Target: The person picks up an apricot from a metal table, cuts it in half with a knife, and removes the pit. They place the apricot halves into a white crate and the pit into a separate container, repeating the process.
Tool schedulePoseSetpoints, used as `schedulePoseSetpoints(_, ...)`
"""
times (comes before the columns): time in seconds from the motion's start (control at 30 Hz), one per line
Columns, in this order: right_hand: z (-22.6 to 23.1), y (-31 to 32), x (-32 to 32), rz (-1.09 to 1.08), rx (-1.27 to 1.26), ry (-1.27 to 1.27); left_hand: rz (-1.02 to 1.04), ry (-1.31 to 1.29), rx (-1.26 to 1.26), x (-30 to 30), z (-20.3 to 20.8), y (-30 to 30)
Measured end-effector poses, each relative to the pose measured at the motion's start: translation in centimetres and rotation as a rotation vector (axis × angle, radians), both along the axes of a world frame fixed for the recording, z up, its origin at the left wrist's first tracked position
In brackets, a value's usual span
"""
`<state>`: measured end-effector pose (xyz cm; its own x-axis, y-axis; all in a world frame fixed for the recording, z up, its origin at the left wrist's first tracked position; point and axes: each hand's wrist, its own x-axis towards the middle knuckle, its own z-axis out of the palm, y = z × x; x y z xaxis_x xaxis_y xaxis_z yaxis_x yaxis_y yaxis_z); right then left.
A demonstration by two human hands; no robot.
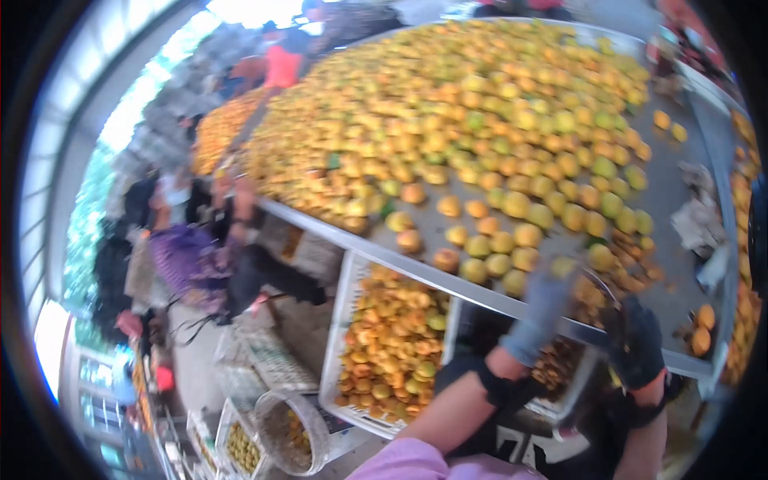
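Note:
My left hand, in a grey-blue glove and blurred by motion, is over the near edge of a big metal table. A yellow-green apricot appears at its fingertips. Close by on the right is my right hand, dark-gloved and curled round a thin curved metal tool; the tool's exact kind is unclear. Whole apricots heap across the table. Brown-orange pieces lie beyond my hands.
A white crate of orange fruit pieces stands below the table edge; a smaller bin with brown pits is under my arms. Lower left is a round bucket. A person in purple sits at left. Crumpled plastic lies at right.

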<state>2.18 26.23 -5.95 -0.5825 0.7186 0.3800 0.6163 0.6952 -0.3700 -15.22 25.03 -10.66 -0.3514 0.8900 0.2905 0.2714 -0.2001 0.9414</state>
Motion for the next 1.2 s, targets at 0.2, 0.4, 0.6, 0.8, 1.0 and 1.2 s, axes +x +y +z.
schedulePoseSetpoints(0.2,-1.6,3.6,2.4,-0.279,-0.093,-0.084,-0.267,-1.408,-0.077,-2.1,3.1,-0.1)
schedulePoseSetpoints(0.4,-4.1,4.5,4.6,-0.293,-0.147,-0.287,-0.350,-1.195,-0.272,1.2,3.6,0.8)
schedulePoseSetpoints(0.6,1.8,2.5,1.5,0.148,-0.084,0.359,-0.215,0.295,-0.132,2.0,2.6,-0.8)
schedulePoseSetpoints(0.8,1.0,0.7,1.8,0.224,-0.248,0.316,-0.386,-0.448,-0.464,2.7,2.5,-0.8)
schedulePoseSetpoints(1.0,1.3,-0.3,1.4,0.135,0.061,0.149,-0.471,0.208,0.097,2.7,-0.5,-1.9)
schedulePoseSetpoints(1.2,3.3,0.4,1.5,0.257,0.229,-0.086,-0.641,-0.259,0.129,3.0,0.2,-2.2)
